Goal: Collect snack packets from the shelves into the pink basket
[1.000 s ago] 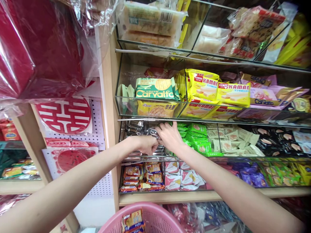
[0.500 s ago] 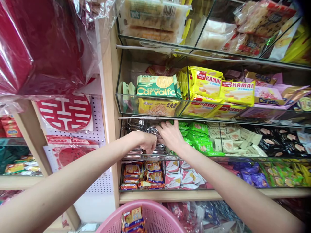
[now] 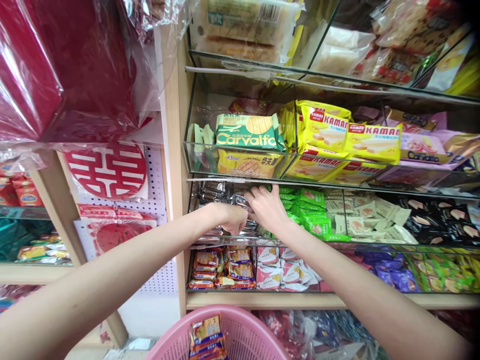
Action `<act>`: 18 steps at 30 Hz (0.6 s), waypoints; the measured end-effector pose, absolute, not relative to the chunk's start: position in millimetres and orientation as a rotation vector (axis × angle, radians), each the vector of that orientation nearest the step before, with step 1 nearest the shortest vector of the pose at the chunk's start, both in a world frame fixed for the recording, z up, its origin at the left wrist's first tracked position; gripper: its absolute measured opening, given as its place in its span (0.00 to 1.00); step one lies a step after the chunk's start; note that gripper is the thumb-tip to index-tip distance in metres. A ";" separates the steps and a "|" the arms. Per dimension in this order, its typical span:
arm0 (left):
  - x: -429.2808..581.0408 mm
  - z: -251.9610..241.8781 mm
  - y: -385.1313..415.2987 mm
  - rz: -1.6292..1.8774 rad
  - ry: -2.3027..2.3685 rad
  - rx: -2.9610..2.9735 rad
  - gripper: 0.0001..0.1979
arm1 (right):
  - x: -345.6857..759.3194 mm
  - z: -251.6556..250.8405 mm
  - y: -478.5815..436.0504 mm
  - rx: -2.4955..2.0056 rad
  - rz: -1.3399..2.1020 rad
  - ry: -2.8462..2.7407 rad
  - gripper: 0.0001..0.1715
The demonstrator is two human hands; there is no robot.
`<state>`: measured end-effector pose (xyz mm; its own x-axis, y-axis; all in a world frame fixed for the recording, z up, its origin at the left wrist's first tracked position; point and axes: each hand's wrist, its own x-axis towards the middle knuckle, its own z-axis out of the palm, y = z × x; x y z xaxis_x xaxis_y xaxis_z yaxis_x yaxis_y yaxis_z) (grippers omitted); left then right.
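Note:
Silver-wrapped packets (image 3: 213, 191) fill the left compartment of the third shelf row, and both my hands are among them. My left hand (image 3: 234, 218) is closed, fingers curled down at the packets; what lies inside its grip is hidden. Just to the right, my right hand (image 3: 265, 204) rests on the back of the same pile, fingers apart and bent over the packets, palm down. Green packets (image 3: 309, 210) lie right beside it. Below, a pink plastic basket (image 3: 240, 325) holds several orange-and-blue biscuit packets (image 3: 207, 335).
A glass shelf front above bears green Carvalfo packs (image 3: 247, 132) and yellow KAMAN packs (image 3: 324, 125), close over my hands. Orange packets (image 3: 204, 262) and white-pink packets (image 3: 270, 270) sit in the row underneath. A wooden upright (image 3: 176, 150) borders the shelves at left.
The view has shifted slightly, so the shelves sit a little further right. Both hands stay at the silver packets; the left fingers have moved slightly.

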<state>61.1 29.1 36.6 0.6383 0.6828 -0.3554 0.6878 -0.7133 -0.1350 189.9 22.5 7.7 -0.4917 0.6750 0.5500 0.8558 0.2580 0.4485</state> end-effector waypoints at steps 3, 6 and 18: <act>60.2 36.1 30.0 -0.604 1.186 2.857 0.02 | 190.4 7.5 22.5 -1.416 -1.064 -2.279 0.20; 60.2 35.9 31.4 -0.604 1.185 2.877 0.02 | 191.0 6.8 23.1 -1.399 -1.066 -2.275 0.19; 52.9 33.5 28.8 -0.403 1.254 2.989 0.03 | 186.8 7.5 23.9 -1.444 -1.056 -2.209 0.15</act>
